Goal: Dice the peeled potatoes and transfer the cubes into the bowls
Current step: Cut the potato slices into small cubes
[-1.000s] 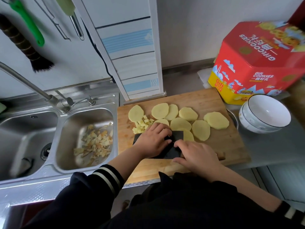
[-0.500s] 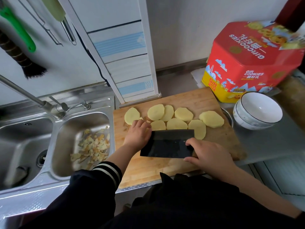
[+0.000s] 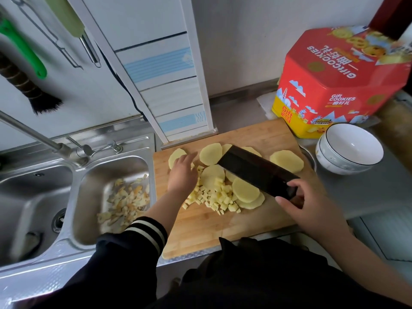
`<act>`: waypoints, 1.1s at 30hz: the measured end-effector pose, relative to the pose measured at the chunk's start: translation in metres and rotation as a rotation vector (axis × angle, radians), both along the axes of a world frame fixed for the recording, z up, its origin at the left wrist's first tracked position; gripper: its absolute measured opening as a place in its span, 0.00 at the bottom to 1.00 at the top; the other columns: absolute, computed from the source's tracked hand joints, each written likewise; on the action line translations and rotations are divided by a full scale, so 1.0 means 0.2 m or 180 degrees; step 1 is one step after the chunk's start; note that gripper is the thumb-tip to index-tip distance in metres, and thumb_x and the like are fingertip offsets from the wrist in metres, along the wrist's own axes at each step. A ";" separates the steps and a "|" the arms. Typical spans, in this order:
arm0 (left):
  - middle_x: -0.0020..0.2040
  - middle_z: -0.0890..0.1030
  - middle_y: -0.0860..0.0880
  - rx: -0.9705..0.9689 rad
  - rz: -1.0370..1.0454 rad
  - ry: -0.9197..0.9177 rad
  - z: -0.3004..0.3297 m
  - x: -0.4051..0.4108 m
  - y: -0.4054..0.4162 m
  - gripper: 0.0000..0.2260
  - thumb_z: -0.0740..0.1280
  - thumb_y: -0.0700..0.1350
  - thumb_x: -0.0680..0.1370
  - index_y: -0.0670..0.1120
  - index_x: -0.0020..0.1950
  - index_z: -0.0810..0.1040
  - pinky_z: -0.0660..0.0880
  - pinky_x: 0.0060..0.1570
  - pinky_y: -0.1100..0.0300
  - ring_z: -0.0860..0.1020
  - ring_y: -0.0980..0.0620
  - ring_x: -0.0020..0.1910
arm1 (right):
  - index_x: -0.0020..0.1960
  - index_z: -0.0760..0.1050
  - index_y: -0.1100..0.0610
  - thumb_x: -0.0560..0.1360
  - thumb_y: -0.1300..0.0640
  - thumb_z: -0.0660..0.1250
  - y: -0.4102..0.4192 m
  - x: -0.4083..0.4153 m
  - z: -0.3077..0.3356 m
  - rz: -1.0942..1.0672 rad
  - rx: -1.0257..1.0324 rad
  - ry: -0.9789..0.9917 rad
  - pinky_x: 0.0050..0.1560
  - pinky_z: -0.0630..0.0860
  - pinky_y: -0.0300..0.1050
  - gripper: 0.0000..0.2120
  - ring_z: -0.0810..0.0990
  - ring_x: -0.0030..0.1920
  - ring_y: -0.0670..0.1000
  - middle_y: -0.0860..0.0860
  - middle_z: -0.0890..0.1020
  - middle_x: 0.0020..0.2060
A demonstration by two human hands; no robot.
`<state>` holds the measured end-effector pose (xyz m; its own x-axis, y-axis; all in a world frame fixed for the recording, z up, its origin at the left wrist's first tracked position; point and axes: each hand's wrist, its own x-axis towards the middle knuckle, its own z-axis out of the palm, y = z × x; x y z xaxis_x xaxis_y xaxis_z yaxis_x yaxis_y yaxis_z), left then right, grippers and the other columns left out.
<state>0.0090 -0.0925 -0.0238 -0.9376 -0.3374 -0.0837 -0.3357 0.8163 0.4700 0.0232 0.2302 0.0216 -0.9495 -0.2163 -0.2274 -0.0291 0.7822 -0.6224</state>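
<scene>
A wooden cutting board (image 3: 223,228) holds several round potato slices (image 3: 245,190) and a pile of small potato cubes (image 3: 214,197) in its middle. My left hand (image 3: 182,172) lies flat with fingers spread over the far left slice, beside the cubes. My right hand (image 3: 305,208) grips the handle of a dark cleaver (image 3: 256,169), whose blade is lifted and slanted over the slices. Stacked white bowls (image 3: 350,150) stand empty on the counter right of the board.
A double steel sink (image 3: 73,197) lies left of the board, its near basin holding potato peelings (image 3: 124,199). A red cookie tin (image 3: 338,85) stands behind the bowls. A tap (image 3: 33,134) reaches over the sink. Utensils hang on the wall at upper left.
The cleaver has lifted off the board and swung up to the right, uncovering the pile of cubes. My left hand has moved from the cubes toward the far left slice.
</scene>
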 end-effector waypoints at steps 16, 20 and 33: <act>0.68 0.72 0.42 -0.1116 -0.0511 -0.1864 -0.03 -0.28 0.22 0.40 0.72 0.66 0.69 0.40 0.70 0.67 0.63 0.68 0.46 0.64 0.39 0.71 | 0.59 0.66 0.45 0.74 0.41 0.66 0.07 0.06 -0.04 -0.0681 -0.0451 -0.0382 0.40 0.76 0.45 0.18 0.78 0.43 0.45 0.47 0.77 0.42; 0.72 0.67 0.39 -0.1094 -0.0470 -0.2008 -0.01 -0.30 0.23 0.42 0.72 0.65 0.70 0.40 0.73 0.64 0.60 0.70 0.45 0.61 0.38 0.73 | 0.61 0.68 0.47 0.74 0.41 0.66 0.05 0.06 -0.04 -0.0653 -0.0381 -0.0383 0.38 0.72 0.40 0.20 0.76 0.43 0.42 0.45 0.76 0.43; 0.56 0.81 0.45 0.0280 -0.0243 -0.1143 0.20 -0.40 -0.02 0.18 0.72 0.48 0.76 0.40 0.62 0.78 0.74 0.52 0.56 0.78 0.48 0.50 | 0.62 0.67 0.47 0.74 0.41 0.66 0.02 0.02 -0.04 -0.0671 -0.0498 -0.0566 0.40 0.73 0.41 0.21 0.76 0.45 0.43 0.46 0.76 0.45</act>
<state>-0.0719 -0.0972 0.0169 -0.8654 -0.2447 -0.4373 -0.4317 0.8071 0.4028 0.0273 0.2335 0.0134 -0.9255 -0.0645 -0.3733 0.2435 0.6537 -0.7165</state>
